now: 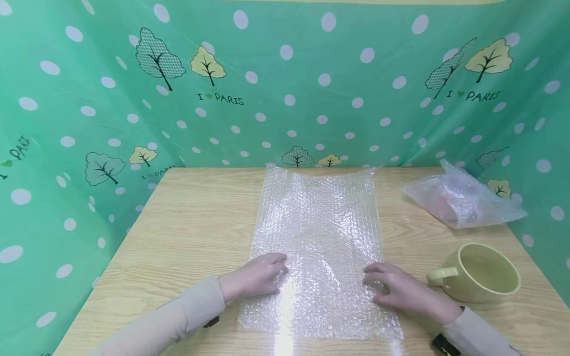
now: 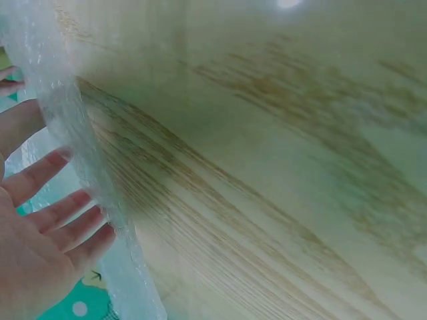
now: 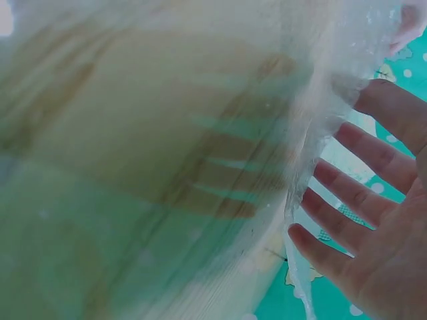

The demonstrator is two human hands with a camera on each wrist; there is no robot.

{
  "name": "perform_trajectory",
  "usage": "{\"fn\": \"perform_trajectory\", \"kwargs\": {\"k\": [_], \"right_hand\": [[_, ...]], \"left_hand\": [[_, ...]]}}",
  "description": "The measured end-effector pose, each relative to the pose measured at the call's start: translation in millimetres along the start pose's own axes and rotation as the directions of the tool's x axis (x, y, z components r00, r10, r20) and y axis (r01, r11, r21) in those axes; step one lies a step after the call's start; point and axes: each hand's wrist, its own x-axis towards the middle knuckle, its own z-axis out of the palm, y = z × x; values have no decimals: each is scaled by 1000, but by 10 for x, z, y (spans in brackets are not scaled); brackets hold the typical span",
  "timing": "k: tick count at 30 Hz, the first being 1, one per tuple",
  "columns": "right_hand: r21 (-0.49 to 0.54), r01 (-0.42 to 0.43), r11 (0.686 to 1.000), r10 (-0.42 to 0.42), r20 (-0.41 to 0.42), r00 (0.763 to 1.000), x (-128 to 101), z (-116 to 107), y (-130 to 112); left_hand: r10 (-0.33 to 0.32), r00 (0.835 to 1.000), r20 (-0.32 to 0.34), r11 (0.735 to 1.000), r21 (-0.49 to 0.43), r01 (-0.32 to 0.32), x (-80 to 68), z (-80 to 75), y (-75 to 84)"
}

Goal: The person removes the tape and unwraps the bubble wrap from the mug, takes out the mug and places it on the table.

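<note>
A sheet of clear bubble wrap (image 1: 316,227) lies flat on the wooden table, its long side running away from me. On its left edge rests my left hand (image 1: 260,276), fingers loosely bent and fingertips touching the plastic. My right hand (image 1: 401,290) touches the right edge in much the same way. In the left wrist view the fingers of the left hand (image 2: 47,233) are spread against the wrap (image 2: 100,173). The right wrist view has the right hand (image 3: 373,220) with parted, nearly straight fingers meeting the wrap's edge (image 3: 313,140).
A yellow-green mug (image 1: 463,287) stands close to my right forearm, handle facing left. Behind it, a bubble-wrapped bundle (image 1: 467,198) with something pinkish inside lies near the table's right edge. Green dotted cloth (image 1: 307,89) hangs behind and at both sides of the table (image 1: 196,222).
</note>
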Motion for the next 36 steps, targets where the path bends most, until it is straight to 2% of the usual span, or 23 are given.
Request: {"fn": "perform_trajectory", "kwargs": {"k": [17, 32, 36], "right_hand": [[-22, 76, 997, -76, 8, 997, 94, 45, -5], [18, 91, 996, -92, 96, 991, 415, 112, -160], [42, 67, 997, -72, 132, 989, 515, 138, -223]], "left_hand": [[-41, 999, 3, 997, -61, 41, -85, 22, -86], [-53, 998, -40, 997, -65, 50, -368, -20, -310], [-75, 996, -47, 994, -82, 71, -460, -46, -386]]}}
